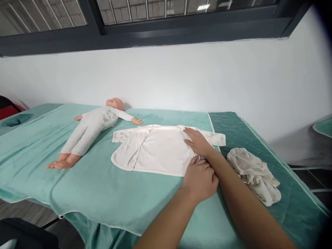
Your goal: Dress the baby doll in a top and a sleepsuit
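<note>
Resting on a white shirt (160, 152), right hand (199, 141) laid flat, left hand (201, 180) curled beside it, perhaps pinching cloth.

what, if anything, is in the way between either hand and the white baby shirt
Nothing visible: the right hand lies on the baby shirt, and the left hand is at its side edge. The crumpled cloth lies off to the right.

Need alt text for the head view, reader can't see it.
A person's right hand lies flat on a small white long-sleeved top spread on a green sheet, while the left hand curls at the top's near right edge. A doll in white lies to the left; a crumpled printed cloth lies to the right.
</note>
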The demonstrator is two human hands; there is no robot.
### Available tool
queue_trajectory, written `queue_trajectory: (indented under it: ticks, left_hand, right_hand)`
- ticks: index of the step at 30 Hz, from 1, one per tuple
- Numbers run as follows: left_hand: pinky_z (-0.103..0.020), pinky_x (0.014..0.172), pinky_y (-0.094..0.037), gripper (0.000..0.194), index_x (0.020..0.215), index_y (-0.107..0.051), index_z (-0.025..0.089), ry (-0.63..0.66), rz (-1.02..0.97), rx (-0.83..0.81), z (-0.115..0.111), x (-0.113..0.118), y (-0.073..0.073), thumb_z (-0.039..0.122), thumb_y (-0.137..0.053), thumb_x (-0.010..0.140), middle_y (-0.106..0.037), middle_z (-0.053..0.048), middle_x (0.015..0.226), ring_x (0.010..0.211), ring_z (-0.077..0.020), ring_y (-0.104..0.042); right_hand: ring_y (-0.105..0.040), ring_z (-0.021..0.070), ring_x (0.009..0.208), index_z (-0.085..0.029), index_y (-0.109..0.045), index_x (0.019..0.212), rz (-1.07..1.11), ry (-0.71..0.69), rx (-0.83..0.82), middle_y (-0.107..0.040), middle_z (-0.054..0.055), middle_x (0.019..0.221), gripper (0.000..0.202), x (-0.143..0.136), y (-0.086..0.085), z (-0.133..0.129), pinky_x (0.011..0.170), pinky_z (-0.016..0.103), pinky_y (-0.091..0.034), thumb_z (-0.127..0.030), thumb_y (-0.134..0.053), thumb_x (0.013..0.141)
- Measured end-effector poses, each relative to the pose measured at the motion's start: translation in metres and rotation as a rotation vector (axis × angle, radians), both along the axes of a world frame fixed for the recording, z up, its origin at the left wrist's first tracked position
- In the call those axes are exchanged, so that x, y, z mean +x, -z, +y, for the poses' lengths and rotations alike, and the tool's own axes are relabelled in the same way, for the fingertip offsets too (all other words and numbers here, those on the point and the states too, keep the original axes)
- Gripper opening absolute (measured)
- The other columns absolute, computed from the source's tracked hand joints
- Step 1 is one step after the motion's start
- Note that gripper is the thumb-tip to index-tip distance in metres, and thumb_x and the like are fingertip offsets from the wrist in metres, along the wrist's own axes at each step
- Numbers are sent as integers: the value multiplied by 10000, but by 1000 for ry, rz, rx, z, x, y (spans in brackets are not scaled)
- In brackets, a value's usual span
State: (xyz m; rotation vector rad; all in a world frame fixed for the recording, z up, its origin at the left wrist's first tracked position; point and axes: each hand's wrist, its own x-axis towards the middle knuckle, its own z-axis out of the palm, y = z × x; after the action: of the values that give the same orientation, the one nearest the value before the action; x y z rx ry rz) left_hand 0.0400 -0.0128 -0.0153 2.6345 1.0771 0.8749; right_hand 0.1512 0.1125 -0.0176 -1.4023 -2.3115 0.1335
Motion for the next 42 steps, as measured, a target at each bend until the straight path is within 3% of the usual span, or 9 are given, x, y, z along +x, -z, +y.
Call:
queue_trajectory:
  ticks: [3, 6, 14, 21, 26, 30, 38, 42]
  left_hand:
    - [-349, 928, -474, 161, 730, -662, 193, -88, -112, -43, 0, -1, 0, 178, -543, 837, -706, -24, 770, 824, -170, -626]
    - [-331, 795, -485, 169, 828, -656, 215, -200, -224, -110, 0, -4, -3, 180, -502, 889, -711, -9, 816, 829, -172, -637]
    - [-341, 801, -471, 185, 900, -647, 237, -243, -282, -175, 2, -5, -5, 200, -469, 934, -735, 12, 900, 870, -174, -654]
    - [-332, 789, -465, 203, 948, -653, 231, -275, -332, -255, 1, -8, -8, 196, -453, 938, -741, 8, 930, 866, -181, -653]
    - [-319, 779, -452, 216, 923, -649, 231, -245, -355, -266, 2, -7, -9, 187, -439, 942, -737, 14, 900, 834, -169, -646]
    - [-324, 779, -448, 207, 925, -650, 233, -239, -383, -277, 3, -6, -9, 184, -449, 938, -739, 16, 890, 831, -171, -648]
    - [-344, 803, -483, 217, 958, -670, 238, -225, -466, -344, -2, -7, -12, 203, -457, 944, -750, 1, 923, 854, -186, -661]
    - [-311, 888, -511, 225, 1002, -677, 238, -200, -596, -353, 7, -33, -25, 208, -460, 948, -740, -16, 1017, 960, -168, -663]
  right_hand:
    - [-329, 279, 1437, -169, -427, 1453, -29, 29, 34, -375, 104, 1564, 530, -4, -2, -4, 1185, 487, -247, -392, -385, 974]
    - [-349, 308, 1410, -211, -434, 1449, -35, 89, 53, -377, 82, 1565, 535, -8, -3, -7, 1148, 504, -296, -432, -409, 962]
    - [-301, 319, 1441, -299, -399, 1474, -85, 147, -58, -283, 13, 1614, 580, -13, -3, -4, 1149, 552, -261, -556, -373, 955]
    - [-374, 378, 1364, -320, -425, 1454, -172, 183, -104, -365, 17, 1577, 618, -19, -15, -1, 1017, 630, -381, -633, -367, 924]
    - [-375, 310, 1391, -235, -440, 1452, -162, 114, 44, -440, 57, 1531, 559, -22, -12, -2, 1115, 529, -321, -502, -363, 967]
    - [-345, 253, 1433, -186, -423, 1465, -138, 43, 35, -428, 79, 1538, 560, -21, -8, 4, 1169, 450, -269, -453, -366, 977]
    - [-352, 249, 1433, -205, -370, 1492, -91, 32, 8, -387, 66, 1563, 590, -18, -5, 8, 1174, 451, -268, -482, -379, 971]
    - [-331, 251, 1448, -199, -380, 1485, -86, 16, -17, -348, 77, 1582, 590, -16, -5, 6, 1185, 474, -249, -494, -371, 974]
